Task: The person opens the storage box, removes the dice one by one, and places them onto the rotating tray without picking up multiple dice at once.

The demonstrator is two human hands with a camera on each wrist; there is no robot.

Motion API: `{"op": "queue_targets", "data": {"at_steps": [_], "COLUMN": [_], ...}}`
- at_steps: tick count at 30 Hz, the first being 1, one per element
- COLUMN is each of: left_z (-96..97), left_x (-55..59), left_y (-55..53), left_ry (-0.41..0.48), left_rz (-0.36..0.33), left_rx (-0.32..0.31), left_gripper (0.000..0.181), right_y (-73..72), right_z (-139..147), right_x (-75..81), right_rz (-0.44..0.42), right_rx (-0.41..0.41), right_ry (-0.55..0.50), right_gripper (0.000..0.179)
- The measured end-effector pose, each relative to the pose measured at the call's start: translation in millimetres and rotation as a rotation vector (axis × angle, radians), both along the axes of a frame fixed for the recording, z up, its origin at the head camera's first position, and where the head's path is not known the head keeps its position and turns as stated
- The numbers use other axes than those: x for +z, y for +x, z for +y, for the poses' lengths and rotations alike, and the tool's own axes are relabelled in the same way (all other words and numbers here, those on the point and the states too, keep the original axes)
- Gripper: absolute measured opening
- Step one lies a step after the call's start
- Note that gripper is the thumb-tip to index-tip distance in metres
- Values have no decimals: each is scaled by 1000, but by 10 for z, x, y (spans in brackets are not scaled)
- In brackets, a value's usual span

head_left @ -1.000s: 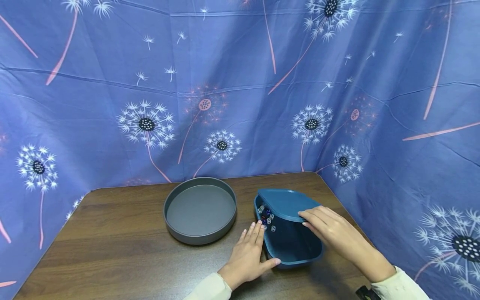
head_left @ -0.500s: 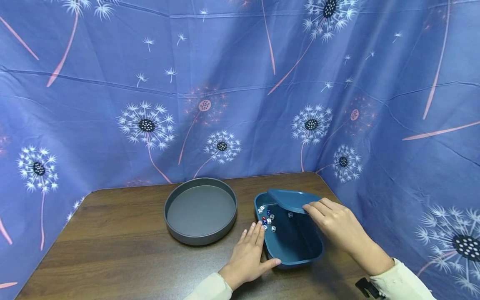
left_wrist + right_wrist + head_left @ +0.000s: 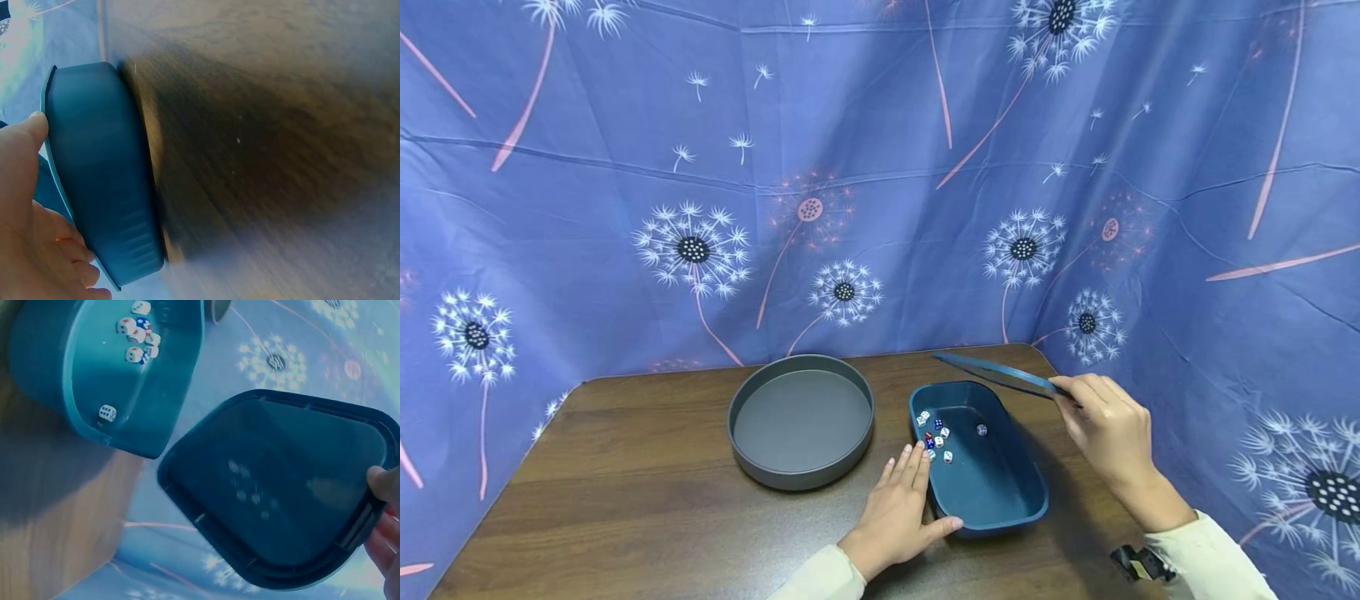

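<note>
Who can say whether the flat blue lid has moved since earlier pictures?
Yes: in the head view, the lid rose rightward, off the round-cornered blue tub.

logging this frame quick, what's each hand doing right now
Left hand: open, touching the blue container.
Right hand: closed, pinching the blue lid by its edge.

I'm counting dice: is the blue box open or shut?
Open: the right hand holds the lid clear of the box, dice showing.

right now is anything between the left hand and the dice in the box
Only the side wall of the box: the left hand touches its top edge, and the dice lie inside. The right hand holds the lid up off the box.
</note>
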State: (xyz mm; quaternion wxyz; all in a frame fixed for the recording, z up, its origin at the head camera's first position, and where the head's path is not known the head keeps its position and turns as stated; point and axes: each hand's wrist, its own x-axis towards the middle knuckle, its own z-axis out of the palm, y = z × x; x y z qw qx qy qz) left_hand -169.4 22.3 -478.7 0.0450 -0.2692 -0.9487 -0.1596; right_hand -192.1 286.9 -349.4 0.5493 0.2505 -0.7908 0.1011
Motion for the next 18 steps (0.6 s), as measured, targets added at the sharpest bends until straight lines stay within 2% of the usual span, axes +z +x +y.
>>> {"op": "queue_targets", "data": {"at_steps": [4, 9, 15, 17, 18], "left_z": [20, 32, 38, 41, 42], "left_x": [-5, -9, -24, -33, -36], "left_y": [-1, 0, -5, -7, -9], "left_ry": [-15, -17, -28, -24, -25], "left_rz": [19, 29, 18, 12, 8], "left_rx": [10, 11, 11, 13, 14], "left_gripper": [96, 97, 98, 97, 97], "right_y": [-34, -40, -31, -26, -22], "right_z": [135, 303, 534, 606, 640], "right_x": [-11, -44, -195, -265, -302], "right_rz": [-28, -95, -274, -342, -376], "right_rx": [-36, -154, -313, -340, -327], "right_ry": [-202, -535, -934, -1056, -1133], "right_gripper": [10, 15, 26, 21, 15]}}
